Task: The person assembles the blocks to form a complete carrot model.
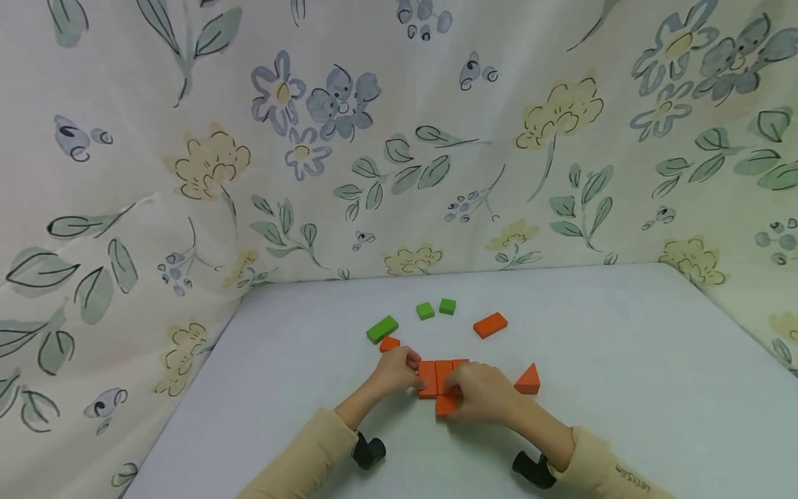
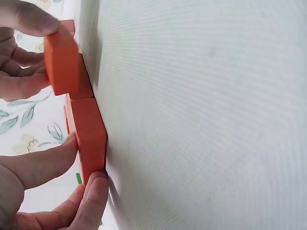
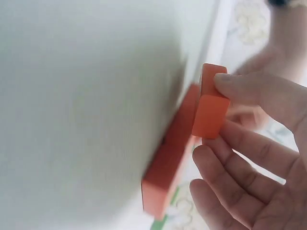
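Several orange rectangular blocks lie side by side in a group on the white table. My left hand pinches the block at the group's left end, its thumb and fingertips on that block's faces. Between thumb and fingers, my right hand holds another orange block, which sits at the near side of the group in the head view. The left wrist view shows this held block raised beside the row. Part of the group is hidden behind my right hand.
Beyond my left hand lie a small orange piece and a green rectangular block. Two green cubes, one left of the other, sit farther back. An orange block and an orange triangle lie to the right.
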Motion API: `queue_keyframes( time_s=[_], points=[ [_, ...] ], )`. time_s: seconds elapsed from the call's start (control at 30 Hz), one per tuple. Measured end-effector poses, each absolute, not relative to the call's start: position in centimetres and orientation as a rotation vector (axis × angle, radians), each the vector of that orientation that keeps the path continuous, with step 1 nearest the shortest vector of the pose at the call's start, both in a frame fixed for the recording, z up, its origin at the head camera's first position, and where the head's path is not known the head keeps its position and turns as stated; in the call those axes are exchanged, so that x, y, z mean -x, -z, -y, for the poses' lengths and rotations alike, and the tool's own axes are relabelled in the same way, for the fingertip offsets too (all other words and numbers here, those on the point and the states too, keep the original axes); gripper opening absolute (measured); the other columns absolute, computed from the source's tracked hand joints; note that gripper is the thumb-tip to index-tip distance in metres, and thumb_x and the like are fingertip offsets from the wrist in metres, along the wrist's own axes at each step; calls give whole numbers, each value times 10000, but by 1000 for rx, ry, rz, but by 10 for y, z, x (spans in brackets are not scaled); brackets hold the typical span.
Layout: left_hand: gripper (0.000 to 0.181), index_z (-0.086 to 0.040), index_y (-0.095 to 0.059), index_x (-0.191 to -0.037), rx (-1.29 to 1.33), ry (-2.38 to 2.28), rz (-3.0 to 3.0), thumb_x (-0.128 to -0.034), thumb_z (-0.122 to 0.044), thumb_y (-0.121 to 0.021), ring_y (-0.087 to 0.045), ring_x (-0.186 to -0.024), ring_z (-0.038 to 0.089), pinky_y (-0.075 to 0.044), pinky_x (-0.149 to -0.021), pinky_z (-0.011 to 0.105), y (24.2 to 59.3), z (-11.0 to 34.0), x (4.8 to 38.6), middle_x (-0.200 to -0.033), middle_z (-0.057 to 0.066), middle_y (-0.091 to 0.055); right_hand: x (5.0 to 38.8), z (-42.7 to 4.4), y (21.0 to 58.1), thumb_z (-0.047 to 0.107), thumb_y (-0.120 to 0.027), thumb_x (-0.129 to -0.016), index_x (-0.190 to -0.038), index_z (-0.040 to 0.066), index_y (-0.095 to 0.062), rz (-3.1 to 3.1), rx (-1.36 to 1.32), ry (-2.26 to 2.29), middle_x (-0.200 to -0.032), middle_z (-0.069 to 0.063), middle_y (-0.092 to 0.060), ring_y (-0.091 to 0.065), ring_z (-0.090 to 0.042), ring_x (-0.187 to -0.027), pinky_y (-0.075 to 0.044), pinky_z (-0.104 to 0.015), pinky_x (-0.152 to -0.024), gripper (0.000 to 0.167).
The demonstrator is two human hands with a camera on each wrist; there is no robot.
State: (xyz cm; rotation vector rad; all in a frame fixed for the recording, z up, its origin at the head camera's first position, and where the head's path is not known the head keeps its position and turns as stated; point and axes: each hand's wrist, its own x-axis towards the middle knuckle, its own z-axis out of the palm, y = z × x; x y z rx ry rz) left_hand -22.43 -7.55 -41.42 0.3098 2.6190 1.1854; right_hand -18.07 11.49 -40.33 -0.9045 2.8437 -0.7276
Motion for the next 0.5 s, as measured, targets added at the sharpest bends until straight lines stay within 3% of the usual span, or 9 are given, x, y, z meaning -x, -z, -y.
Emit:
queue_keyframes(
  time_s=[0.5],
  points=[
    [344,56,-618,-1014,-298,-1167,-2631,-731,25,-811,-545,-779,196,-514,-738,346,415,75,224,-877,91,-593,181,-101,410,118,-826,-699,-775,94,-689,-2816,919,751,-624,92,-514,-420,-48,-570,-387,-229,-537,158]
  ],
)
